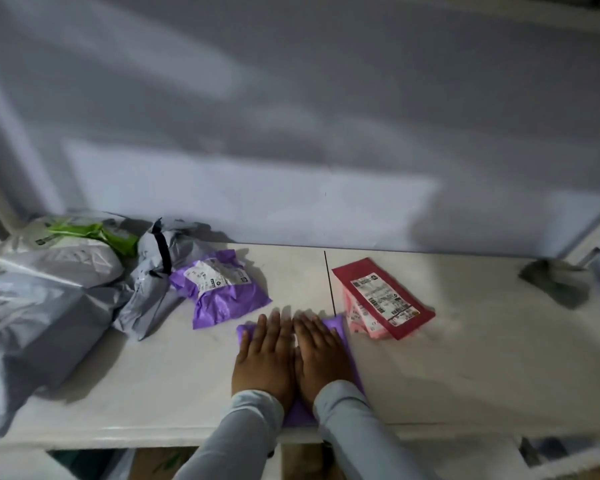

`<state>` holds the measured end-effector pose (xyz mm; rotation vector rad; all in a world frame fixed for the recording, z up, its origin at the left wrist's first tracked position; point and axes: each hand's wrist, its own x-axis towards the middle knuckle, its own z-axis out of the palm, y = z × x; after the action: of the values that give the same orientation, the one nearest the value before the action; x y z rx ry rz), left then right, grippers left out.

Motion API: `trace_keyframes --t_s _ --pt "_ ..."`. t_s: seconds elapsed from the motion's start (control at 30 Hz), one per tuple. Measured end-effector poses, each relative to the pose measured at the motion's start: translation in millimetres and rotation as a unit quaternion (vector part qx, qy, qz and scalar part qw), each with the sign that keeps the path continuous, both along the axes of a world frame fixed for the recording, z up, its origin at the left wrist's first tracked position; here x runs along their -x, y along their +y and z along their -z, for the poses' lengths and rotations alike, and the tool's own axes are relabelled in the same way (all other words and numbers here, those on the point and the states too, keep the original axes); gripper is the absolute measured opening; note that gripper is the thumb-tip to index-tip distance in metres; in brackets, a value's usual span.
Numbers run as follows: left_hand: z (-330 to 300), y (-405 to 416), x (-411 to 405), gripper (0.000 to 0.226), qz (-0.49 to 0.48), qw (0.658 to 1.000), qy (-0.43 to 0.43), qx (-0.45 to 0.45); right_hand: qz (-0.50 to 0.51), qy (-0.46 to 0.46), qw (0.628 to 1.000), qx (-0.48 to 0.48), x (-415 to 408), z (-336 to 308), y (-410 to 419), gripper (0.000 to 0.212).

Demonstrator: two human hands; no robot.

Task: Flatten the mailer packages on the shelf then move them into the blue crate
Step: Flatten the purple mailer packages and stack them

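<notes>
Two flat hands, left hand (264,358) and right hand (321,355), fingers straight, press purple mailer (338,329) lengthwise toward the wall.

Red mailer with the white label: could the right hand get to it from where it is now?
Probably yes. The right hand lies flat on the purple mailer, and the red mailer sits just beyond and to the right on the shelf, with nothing between them.

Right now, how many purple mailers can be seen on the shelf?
2. One purple mailer lies crumpled beside the grey bags; the other purple mailer is pressed under both hands. More may hide in the grey pile.
</notes>
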<state>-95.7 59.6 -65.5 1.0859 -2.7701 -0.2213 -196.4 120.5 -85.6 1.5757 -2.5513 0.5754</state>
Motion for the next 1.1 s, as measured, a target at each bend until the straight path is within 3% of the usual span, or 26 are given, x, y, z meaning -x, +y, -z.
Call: trace_keyframes --t_s 0.47,0.63,0.77,1.1 --pt "-3.5 1.3 1.5 0.057 -0.019 0.999 -0.011 -0.026 0.008 0.019 1.000 0.004 1.8 5.1 0.0 0.050" --pt "-2.3 1.5 2.3 0.070 -0.012 0.999 -0.017 -0.029 0.002 0.023 1.000 0.000 2.7 5.3 -0.1 0.051" --pt "-7.4 2.8 1.5 0.059 -0.020 0.999 -0.017 -0.029 0.015 0.011 1.000 -0.021 1.3 -0.3 1.4 0.050" --pt "-13.7 4.5 -0.3 0.060 -0.036 0.998 -0.017 -0.052 0.064 0.009 0.996 -0.063 2.2 -2.4 2.6 0.060"
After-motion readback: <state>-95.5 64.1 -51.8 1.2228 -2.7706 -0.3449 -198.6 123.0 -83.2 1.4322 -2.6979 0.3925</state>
